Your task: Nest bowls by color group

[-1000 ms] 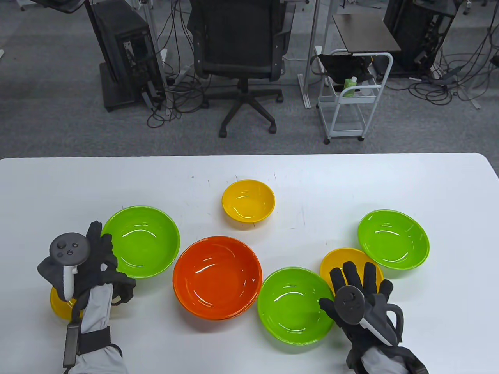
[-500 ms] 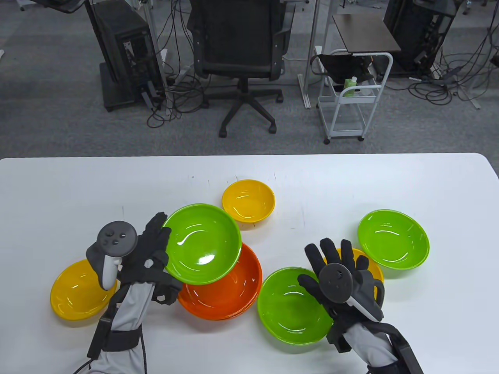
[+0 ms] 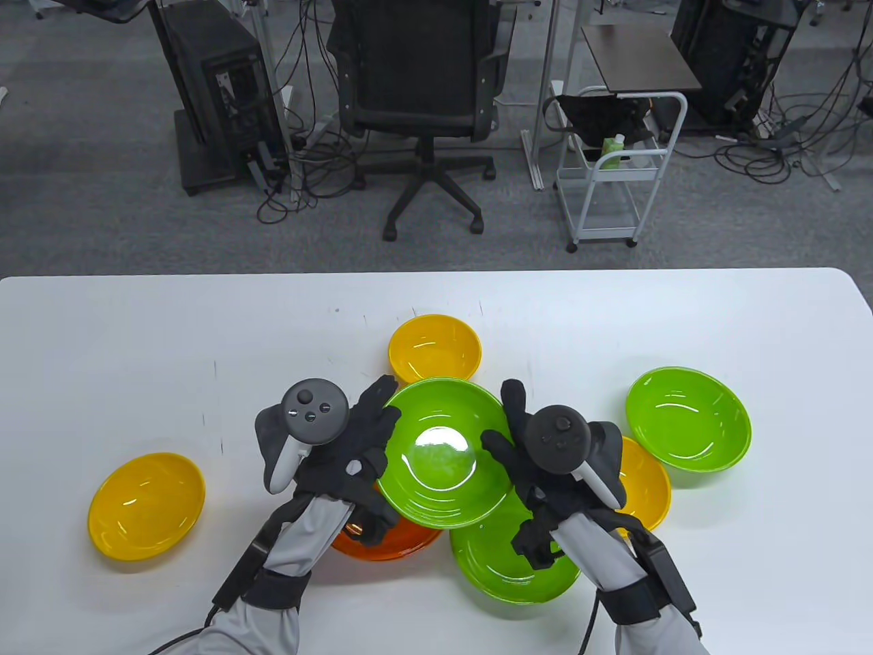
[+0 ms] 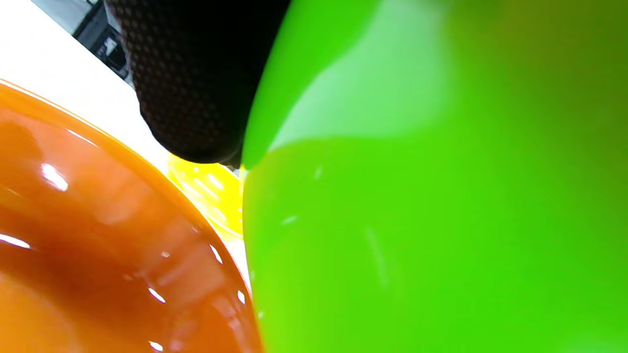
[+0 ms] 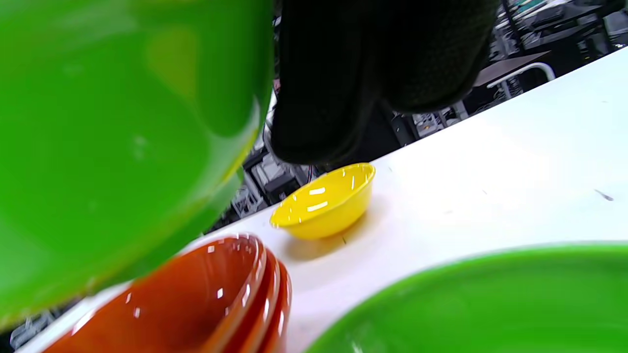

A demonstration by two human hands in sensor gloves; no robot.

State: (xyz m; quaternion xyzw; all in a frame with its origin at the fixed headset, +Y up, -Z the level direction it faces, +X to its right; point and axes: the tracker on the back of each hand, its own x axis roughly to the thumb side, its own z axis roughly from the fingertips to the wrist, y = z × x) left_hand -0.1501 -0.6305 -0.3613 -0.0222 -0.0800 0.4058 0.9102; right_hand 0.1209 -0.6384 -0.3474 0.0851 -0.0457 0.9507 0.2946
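1. Hands: left hand [image 3: 354,450] and right hand [image 3: 539,454] both grip the raised glossy green plastic bowl [image 3: 443,454] at opposite rims.
2. Position: above the stacked orange bowls [image 3: 402,539] and another green bowl [image 3: 511,566] on the white table [image 3: 136,341].

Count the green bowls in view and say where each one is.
3. One green bowl is held up between the left hand and right hand; one sits on the table below it; one sits far right. None seems hidden.

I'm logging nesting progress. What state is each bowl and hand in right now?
Lifted green bowl: held in the air by both hands.
Left hand: grips its left rim.
Right hand: grips its right rim.
Near green bowl: on table, single.
Orange bowls: stacked.
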